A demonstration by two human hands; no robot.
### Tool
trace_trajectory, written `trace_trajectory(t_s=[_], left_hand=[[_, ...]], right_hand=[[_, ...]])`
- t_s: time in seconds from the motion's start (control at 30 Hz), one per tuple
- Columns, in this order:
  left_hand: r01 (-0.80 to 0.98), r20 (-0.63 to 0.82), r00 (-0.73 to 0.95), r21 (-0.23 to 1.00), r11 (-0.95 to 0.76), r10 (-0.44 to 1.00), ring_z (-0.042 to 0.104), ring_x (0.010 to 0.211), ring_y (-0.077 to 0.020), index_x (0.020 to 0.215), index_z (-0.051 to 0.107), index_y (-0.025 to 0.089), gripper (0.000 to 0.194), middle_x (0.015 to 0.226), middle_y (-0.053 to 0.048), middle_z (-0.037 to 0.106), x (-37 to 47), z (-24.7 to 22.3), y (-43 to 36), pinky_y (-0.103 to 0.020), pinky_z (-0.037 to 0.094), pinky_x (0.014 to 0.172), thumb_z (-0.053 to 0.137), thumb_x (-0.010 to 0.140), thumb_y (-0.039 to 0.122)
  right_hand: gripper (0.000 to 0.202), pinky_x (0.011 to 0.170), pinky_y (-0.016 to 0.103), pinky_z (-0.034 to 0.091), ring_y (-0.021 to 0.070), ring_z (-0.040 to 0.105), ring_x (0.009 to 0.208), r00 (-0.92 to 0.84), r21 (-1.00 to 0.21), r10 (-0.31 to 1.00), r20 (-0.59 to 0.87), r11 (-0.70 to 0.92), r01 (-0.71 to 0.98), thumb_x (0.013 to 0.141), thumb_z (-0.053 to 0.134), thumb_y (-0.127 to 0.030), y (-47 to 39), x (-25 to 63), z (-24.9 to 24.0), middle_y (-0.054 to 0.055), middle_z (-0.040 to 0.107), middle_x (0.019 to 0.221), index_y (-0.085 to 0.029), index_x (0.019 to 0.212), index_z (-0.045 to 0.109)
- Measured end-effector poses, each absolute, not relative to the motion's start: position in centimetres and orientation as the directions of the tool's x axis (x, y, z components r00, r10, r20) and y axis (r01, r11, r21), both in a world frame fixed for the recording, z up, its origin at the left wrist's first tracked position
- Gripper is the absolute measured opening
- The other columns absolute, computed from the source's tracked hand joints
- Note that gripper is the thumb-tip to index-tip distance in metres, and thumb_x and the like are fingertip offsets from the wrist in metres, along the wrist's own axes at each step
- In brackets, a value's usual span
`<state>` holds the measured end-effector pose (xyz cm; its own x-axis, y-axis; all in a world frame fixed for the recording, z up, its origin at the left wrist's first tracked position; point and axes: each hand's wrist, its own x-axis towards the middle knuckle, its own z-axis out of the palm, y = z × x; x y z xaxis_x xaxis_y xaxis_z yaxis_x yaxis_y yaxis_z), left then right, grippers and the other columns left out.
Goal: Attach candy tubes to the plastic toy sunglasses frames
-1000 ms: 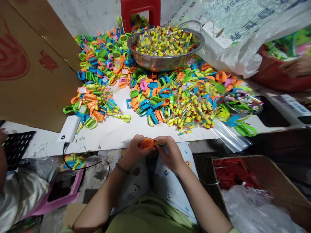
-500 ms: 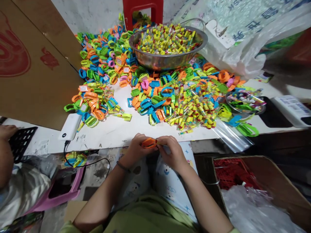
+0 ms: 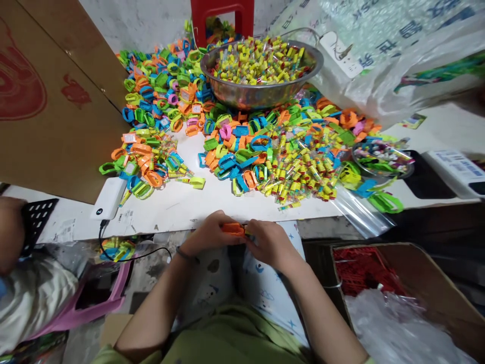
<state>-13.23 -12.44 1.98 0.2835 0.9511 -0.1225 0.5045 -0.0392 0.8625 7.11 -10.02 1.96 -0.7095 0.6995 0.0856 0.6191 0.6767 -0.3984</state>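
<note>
My left hand point(image 3: 209, 233) is closed around an orange plastic toy watch point(image 3: 232, 229), held over my lap just below the table's front edge. Against its right end, my right hand point(image 3: 273, 244) pinches a small yellow piece point(image 3: 247, 230), mostly hidden by the fingers; it looks like one of the little tubes. In front of the hands lies a heap of toy watches point(image 3: 227, 164) in blue, green, orange and pink. Next to it is a pile of small clear tubes with yellow labels point(image 3: 303, 174).
A steel basin point(image 3: 261, 96) full of yellow-labelled tubes stands at the back. A cardboard box point(image 3: 64, 126) and a power bank point(image 3: 108, 198) are at left. A small bowl point(image 3: 382, 156), a phone point(image 3: 428, 177) and clear bags point(image 3: 366, 215) lie right. Another person's arm point(image 3: 11, 232) shows far left.
The orange toy watch has turned, so its loop opening no longer shows and its flat side faces me. My right hand has curled further over the small piece. The other person's arm has moved.
</note>
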Motion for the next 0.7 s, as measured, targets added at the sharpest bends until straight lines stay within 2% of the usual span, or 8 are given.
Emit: trace_trajectory(t_s=[0.07, 0.17, 0.3, 0.37, 0.43, 0.53, 0.6, 0.7], left_hand=[[0.451, -0.195, 0.32, 0.892, 0.032, 0.927, 0.062, 0.081, -0.0184, 0.093, 0.077, 0.018, 0.032, 0.083, 0.0, 0.074, -13.6, 2.7, -12.1, -0.026, 0.046, 0.073, 0.077, 0.072, 0.042], [0.41, -0.266, 0.372, 0.907, 0.099, 0.89, 0.067, 0.09, -0.0211, 0.102, 0.076, 0.019, 0.035, 0.095, -0.001, 0.077, -13.8, 3.3, -11.7, -0.027, 0.05, 0.08, 0.075, 0.074, 0.041], [0.385, -0.264, 0.409, 0.918, 0.097, 0.874, 0.068, 0.096, -0.0219, 0.107, 0.074, 0.019, 0.033, 0.104, -0.003, 0.076, -13.6, 3.3, -12.1, -0.029, 0.051, 0.086, 0.069, 0.081, 0.039], [0.454, -0.242, 0.38, 0.89, 0.047, 0.893, 0.067, 0.096, -0.0217, 0.109, 0.073, 0.021, 0.033, 0.106, -0.003, 0.076, -14.0, 3.2, -12.5, -0.029, 0.051, 0.086, 0.068, 0.082, 0.039], [0.609, -0.199, 0.284, 0.793, -0.017, 0.938, 0.066, 0.095, -0.0227, 0.111, 0.072, 0.023, 0.035, 0.104, -0.004, 0.075, -14.9, 3.3, -12.6, -0.032, 0.049, 0.086, 0.068, 0.083, 0.042], [0.831, -0.074, 0.061, 0.556, -0.01, 0.995, 0.063, 0.097, -0.0273, 0.113, 0.068, 0.024, 0.038, 0.102, -0.007, 0.073, -17.1, 3.8, -11.9, -0.04, 0.046, 0.089, 0.066, 0.083, 0.046], [0.894, 0.046, -0.039, 0.448, 0.014, 0.998, 0.06, 0.105, -0.03, 0.113, 0.066, 0.024, 0.036, 0.108, -0.008, 0.071, -18.7, 4.2, -11.0, -0.044, 0.043, 0.093, 0.065, 0.083, 0.045], [0.922, 0.198, -0.052, 0.385, -0.029, 0.979, 0.052, 0.12, -0.0312, 0.107, 0.065, 0.022, 0.028, 0.126, -0.01, 0.064, -20.7, 4.5, -9.5, -0.045, 0.039, 0.102, 0.066, 0.083, 0.038]], right_hand=[[0.012, 0.056, 0.029, 0.022, 0.0166, 0.056, 0.061, -0.711, -0.39, 0.69, 0.133, 0.696, 0.602, 0.088, 0.059, -0.024, -10.3, 6.9, 1.4, 0.002, 0.063, 0.066, -0.02, 0.077, 0.056], [0.02, 0.056, 0.029, 0.022, 0.0154, 0.055, 0.059, -0.691, -0.408, 0.695, 0.196, 0.699, 0.587, 0.092, 0.054, -0.026, -10.8, 6.8, 0.6, 0.001, 0.062, 0.063, -0.02, 0.073, 0.056], [0.024, 0.057, 0.029, 0.023, 0.015, 0.056, 0.058, -0.672, -0.428, 0.71, 0.211, 0.685, 0.59, 0.093, 0.052, -0.027, -11.1, 6.5, 0.2, 0.001, 0.062, 0.062, -0.02, 0.07, 0.056], [0.023, 0.058, 0.028, 0.026, 0.0157, 0.058, 0.062, -0.691, -0.432, 0.696, 0.195, 0.693, 0.576, 0.093, 0.054, -0.028, -10.8, 6.3, 0.5, 0.002, 0.065, 0.067, -0.02, 0.072, 0.057], [0.017, 0.063, 0.028, 0.032, 0.0182, 0.061, 0.071, -0.686, -0.445, 0.698, 0.206, 0.691, 0.57, 0.091, 0.061, -0.036, -10.2, 6.5, 0.7, 0.003, 0.068, 0.078, -0.021, 0.082, 0.061], [0.03, 0.072, 0.032, 0.042, 0.0237, 0.063, 0.084, -0.536, -0.465, 0.772, 0.342, 0.635, 0.617, 0.09, 0.062, -0.047, -8.9, 7.8, 0.8, 0.008, 0.07, 0.092, -0.019, 0.101, 0.063], [0.031, 0.075, 0.034, 0.045, 0.0252, 0.065, 0.087, -0.36, -0.477, 0.833, 0.42, 0.54, 0.693, 0.096, 0.052, -0.044, -8.0, 9.2, 0.5, 0.01, 0.071, 0.094, -0.018, 0.105, 0.063], [0.032, 0.072, 0.035, 0.046, 0.0259, 0.067, 0.082, -0.22, -0.439, 0.906, 0.36, 0.373, 0.818, 0.099, 0.041, -0.039, -7.2, 11.4, 0.0, 0.01, 0.073, 0.092, -0.019, 0.101, 0.066]])
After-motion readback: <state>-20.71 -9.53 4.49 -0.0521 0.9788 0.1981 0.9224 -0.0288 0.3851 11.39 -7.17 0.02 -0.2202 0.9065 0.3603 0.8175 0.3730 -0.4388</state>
